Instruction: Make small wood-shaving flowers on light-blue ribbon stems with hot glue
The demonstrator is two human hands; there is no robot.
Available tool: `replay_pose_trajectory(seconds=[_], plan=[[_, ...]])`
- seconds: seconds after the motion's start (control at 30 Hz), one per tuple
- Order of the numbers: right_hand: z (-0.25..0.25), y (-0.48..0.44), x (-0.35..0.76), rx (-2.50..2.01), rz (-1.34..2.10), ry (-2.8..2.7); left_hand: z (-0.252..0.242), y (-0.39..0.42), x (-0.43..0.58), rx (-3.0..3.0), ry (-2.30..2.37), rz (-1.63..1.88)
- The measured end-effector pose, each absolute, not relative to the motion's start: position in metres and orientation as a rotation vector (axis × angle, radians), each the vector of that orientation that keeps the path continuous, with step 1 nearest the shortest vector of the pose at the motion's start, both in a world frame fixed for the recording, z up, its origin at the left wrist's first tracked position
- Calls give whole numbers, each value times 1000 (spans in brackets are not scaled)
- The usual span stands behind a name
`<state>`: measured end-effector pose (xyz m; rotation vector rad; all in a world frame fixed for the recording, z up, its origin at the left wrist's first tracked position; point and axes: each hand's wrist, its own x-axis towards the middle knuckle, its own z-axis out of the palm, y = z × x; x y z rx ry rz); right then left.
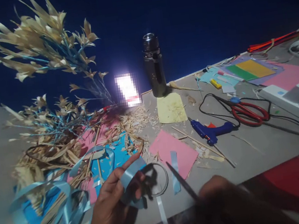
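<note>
curving above the grey table (243,165), the light blue ribbon (130,175) is gripped in the left hand (109,201), seemingly to keep its loop spread, while a dark pointed blade (183,181) is clasped, apart from it, in the right hand (222,194).

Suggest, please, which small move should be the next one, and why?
Probably bring the dark blade to the blue ribbon: the left hand holds the ribbon up, the right hand holds the blade apart from it, and a short blue strip already lies nearby.
</note>
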<state>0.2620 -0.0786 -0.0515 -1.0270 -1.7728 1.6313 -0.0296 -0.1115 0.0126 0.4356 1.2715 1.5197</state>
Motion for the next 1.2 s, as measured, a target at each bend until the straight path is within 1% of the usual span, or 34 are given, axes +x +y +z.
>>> replay_pose_trajectory(seconds=[0.1,0.13,0.17,0.23,0.3,0.37,0.43,0.5,0.57,0.63,0.67,0.73,0.8,0.87,0.93,1.03,1.1,1.2], plan=[[-51,-68,220,-795,2043,-1716,13,-117,-33,406,1256,1569],[-48,-65,212,-695,2267,-1639,13,-120,-35,409,1265,1571],[-44,-63,208,-655,2357,-1592,13,-123,-36,412,1291,1573],[-35,-59,209,-690,2449,-1490,14,-126,-42,410,1381,1573],[-29,-55,215,-839,2390,-1385,17,-126,-51,431,1497,1555],[-30,-52,224,-959,2262,-1313,23,-118,-66,535,1628,1532],[-37,-48,234,-1052,2013,-1345,30,-105,-83,762,1826,1533],[-44,-43,248,-1154,1643,-1433,36,-91,-94,1126,2201,1386],[-48,-35,269,-1238,1203,-1525,34,-83,-90,1310,2385,1321],[-48,-25,297,-1328,761,-1612,25,-84,-68,1770,2517,1144],[-47,-20,312,-1399,583,-1650,17,-87,-52,2015,2413,1087],[-48,-12,342,-1505,303,-1739,-2,-98,-16,2320,1910,916],[-51,-5,370,-1596,93,-1820,-22,-109,14,2385,1777,710],[-57,-1,391,-1680,-24,-1903,-39,-114,31,2432,1797,585],[-63,2,405,-1754,-85,-1960,-50,-113,35,2450,1858,548],[-69,6,412,-1861,-107,-1984,-51,-107,28,2340,1833,683],[-68,9,412,-1945,-110,-1955,-42,-103,22,2086,1734,801],[-65,17,411,-2007,-19,-1959,-25,-101,13,1508,1693,907]])
